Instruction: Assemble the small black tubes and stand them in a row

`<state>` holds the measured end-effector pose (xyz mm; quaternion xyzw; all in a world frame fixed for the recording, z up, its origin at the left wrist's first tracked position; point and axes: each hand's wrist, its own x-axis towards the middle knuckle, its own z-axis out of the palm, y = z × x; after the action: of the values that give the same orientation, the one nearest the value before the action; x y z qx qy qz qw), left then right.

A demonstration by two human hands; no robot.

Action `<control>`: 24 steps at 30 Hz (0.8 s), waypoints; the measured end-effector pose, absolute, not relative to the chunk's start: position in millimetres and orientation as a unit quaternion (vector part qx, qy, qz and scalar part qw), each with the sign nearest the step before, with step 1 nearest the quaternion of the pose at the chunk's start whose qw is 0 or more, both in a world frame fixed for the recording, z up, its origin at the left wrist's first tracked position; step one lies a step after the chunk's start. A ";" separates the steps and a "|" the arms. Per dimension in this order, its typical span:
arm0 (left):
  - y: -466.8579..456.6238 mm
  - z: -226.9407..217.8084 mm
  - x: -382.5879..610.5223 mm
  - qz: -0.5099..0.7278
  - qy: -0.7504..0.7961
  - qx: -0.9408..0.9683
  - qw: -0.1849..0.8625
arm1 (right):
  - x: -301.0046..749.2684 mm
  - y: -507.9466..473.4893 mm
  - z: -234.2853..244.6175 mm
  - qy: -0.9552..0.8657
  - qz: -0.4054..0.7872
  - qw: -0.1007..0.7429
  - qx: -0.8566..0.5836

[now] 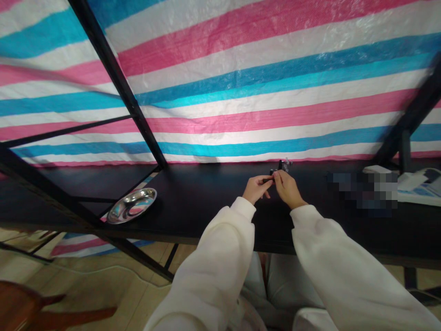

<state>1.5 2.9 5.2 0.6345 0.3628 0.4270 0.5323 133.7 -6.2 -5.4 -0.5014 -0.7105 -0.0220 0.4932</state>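
Note:
My left hand [255, 188] and my right hand [288, 187] meet over the black table [193, 202], both in white sleeves. Their fingers are pinched together on a small dark part [270, 179] held between them; it is too small to name. Just behind the hands, near the table's far edge, stands a small dark and silvery object [283, 164].
A shiny metal dish [132, 205] lies at the table's left end. Black frame bars [117, 82] slant up on the left and right. A striped pink, blue and white tarp [262, 78] hangs behind. Papers [418, 184] lie at the right. A wooden chair [24, 308] stands lower left.

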 end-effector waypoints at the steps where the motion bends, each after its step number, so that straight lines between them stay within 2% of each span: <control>1: 3.2 4.9 1.7 0.425 0.362 0.635 0.533 | 133.6 -6.0 -5.4 -0.706 -0.015 0.503 -0.498; 6: 5.8 1.0 2.5 0.425 0.357 0.643 0.528 | 131.9 -7.0 -3.4 -0.692 0.027 0.538 -0.481; 24: 7.8 -3.7 2.3 0.413 0.339 0.681 0.501 | 126.7 -11.6 -1.4 -0.727 0.130 0.549 -0.391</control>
<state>2.3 7.8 -3.7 0.6812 0.3388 0.4131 0.5006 126.7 -11.6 -1.4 -0.3909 -0.7274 0.1297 0.5489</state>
